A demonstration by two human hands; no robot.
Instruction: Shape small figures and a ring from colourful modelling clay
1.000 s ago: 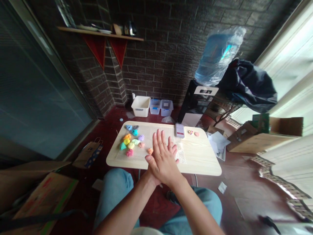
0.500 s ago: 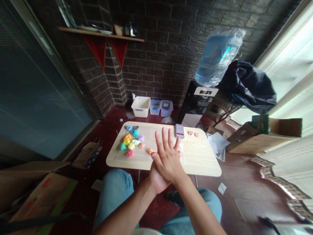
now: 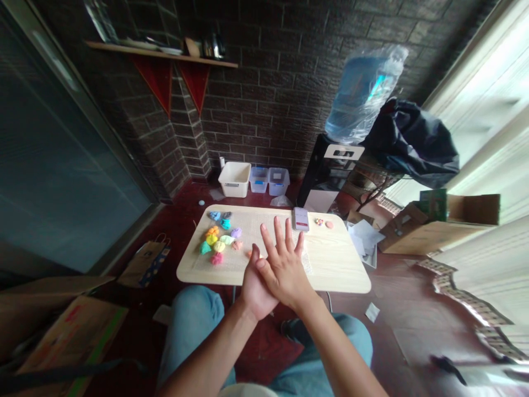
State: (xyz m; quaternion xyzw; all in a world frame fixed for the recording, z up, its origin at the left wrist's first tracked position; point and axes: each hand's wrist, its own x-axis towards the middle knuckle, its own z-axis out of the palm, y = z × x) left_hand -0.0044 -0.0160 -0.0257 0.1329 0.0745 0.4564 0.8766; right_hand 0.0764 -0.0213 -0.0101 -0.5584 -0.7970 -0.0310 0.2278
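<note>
"Pressing palm to palm, what are these hands doing?"

"The right hand (image 3: 286, 274) lies over the left hand (image 3: 257, 291), its fingers spread. The left thumb points up; the left fingers are hidden. I'd judge this a flattening or rubbing step."

"Is anything between the palms?"

"I can't tell; the upper hand covers it. If something small is there, the next move calls for even pressure and a level lower palm."

"What lies closest?"

"A small orange lump (image 3: 249, 254), partly hidden, just beside the left thumb on a patterned mat (image 3: 256, 220). Farther left are more coloured lumps, among them a pink lump (image 3: 217, 258) and a green lump (image 3: 205, 248)."

"And beyond?"

"A phone-like device (image 3: 301, 219) past the fingertips, then a pinkish disc (image 3: 329, 225) beside a multicoloured cluster (image 3: 319, 221), all on the pale table (image 3: 339, 270)."
</note>
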